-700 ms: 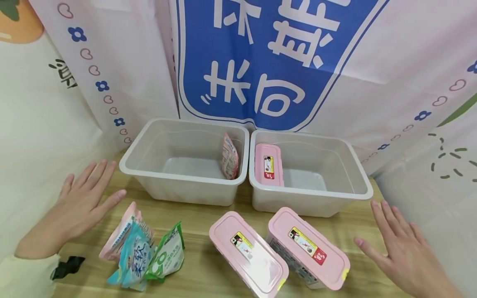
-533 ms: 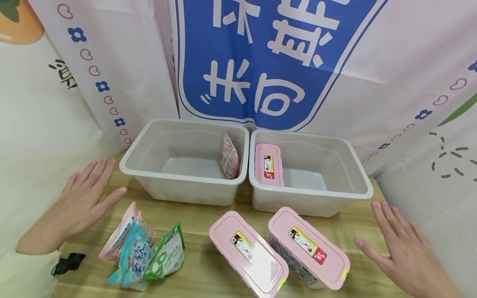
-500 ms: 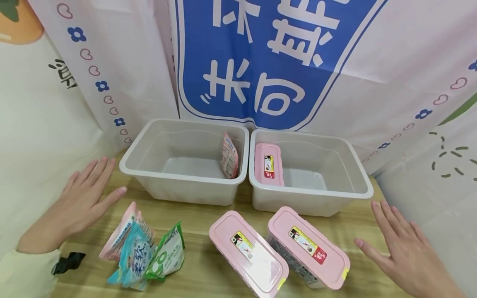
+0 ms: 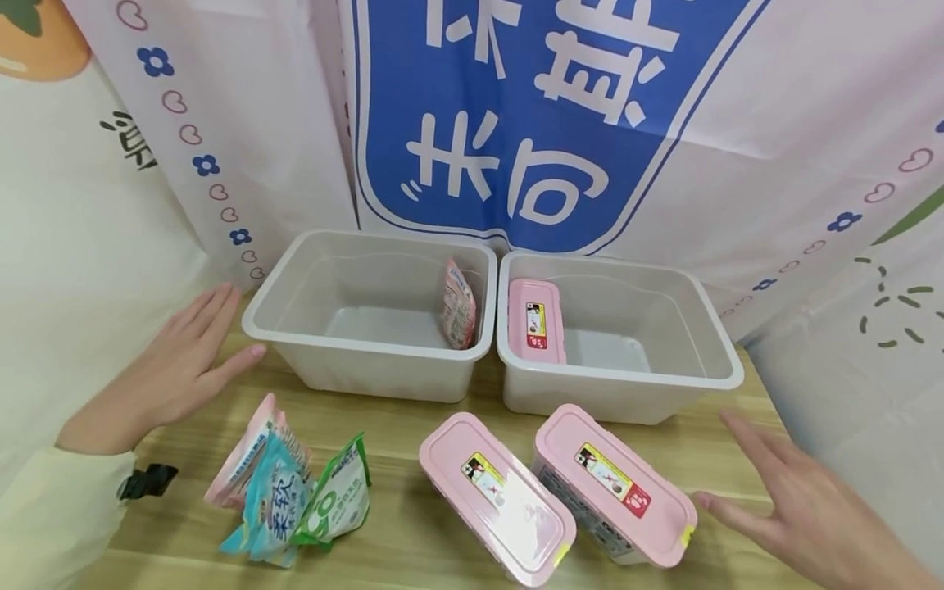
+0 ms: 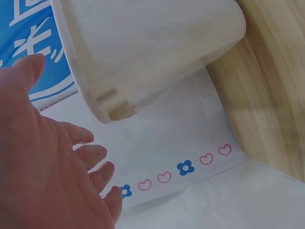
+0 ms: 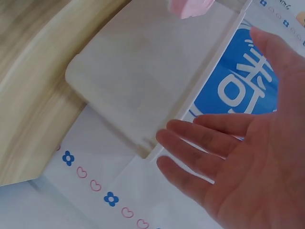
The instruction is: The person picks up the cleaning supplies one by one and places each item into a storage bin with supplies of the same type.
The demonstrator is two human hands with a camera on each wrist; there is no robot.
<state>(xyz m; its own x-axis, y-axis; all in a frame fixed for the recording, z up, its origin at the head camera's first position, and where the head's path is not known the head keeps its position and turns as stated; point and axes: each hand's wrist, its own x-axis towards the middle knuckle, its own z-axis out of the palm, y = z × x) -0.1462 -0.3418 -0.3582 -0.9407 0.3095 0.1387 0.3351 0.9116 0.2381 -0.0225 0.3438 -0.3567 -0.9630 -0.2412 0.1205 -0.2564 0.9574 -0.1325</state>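
Two bare hands are framing the scene, both stretching wide with thumbs angling away from the fingers and neither one gripping anything. The left hand [image 4: 173,360] is hovering off the outer corner of the left tub [image 4: 376,373], its thumb pointing toward the rim, and a dark strip [image 4: 150,482] is showing by the sleeve [image 4: 74,516]. Just below that hand, three pouches are bunching together: the pink pouch [image 4: 238,474] is standing at the back, the blue pouch [image 4: 276,510] is leaning in front of it, and the green pouch [image 4: 342,500] is tilting against the blue. Over on the other side, the right hand [image 4: 804,500] is bringing its thumb tip right up beside the nearer pink-lidded box [image 4: 619,485]; whether they are touching, the view isn't telling. A second pink-lidded box [image 4: 501,500] is lying aslant just beside it, farther from that hand. Beyond, another pink pouch [image 4: 459,307] is propping itself along the left tub's inner end, while a third pink-lidded box [image 4: 536,319] is sitting at the near-centre end of the right tub [image 4: 590,401]. Behind everything, a printed cloth [image 4: 516,139] is hanging.
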